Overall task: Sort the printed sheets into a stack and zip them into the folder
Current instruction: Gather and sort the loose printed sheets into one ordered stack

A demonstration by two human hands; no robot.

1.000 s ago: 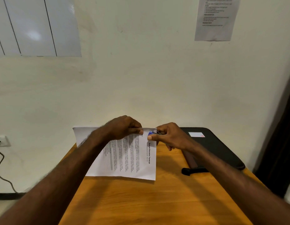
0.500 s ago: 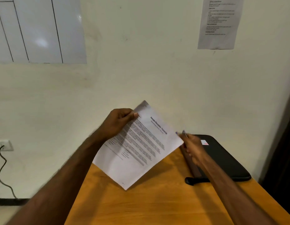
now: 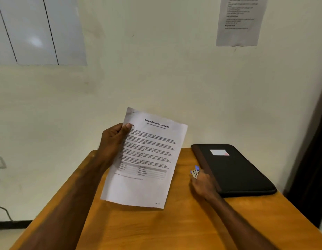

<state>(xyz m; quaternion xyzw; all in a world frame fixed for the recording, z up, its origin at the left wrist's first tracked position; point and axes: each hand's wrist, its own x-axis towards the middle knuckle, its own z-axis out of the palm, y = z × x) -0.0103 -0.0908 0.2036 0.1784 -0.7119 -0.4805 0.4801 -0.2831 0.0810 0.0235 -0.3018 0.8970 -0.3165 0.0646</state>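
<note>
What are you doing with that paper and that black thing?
A person's left hand holds up printed sheets headed "Sample Education Transcript" above the wooden table. The right hand, low beside the closed black zip folder, pinches a small blue-tipped clip. The sheets are not in the folder yet.

1. Two bare forearms enter from the lower edge, with no sleeves in view up to the frame border
2. The left hand (image 3: 114, 139) wears no glove, ring, watch or band, so far as can be seen
3. The right hand (image 3: 203, 184) is likewise ungloved, its wrist bare
4. The fingers (image 3: 126, 127) show short nails; finer detail is too blurred to tell
</note>
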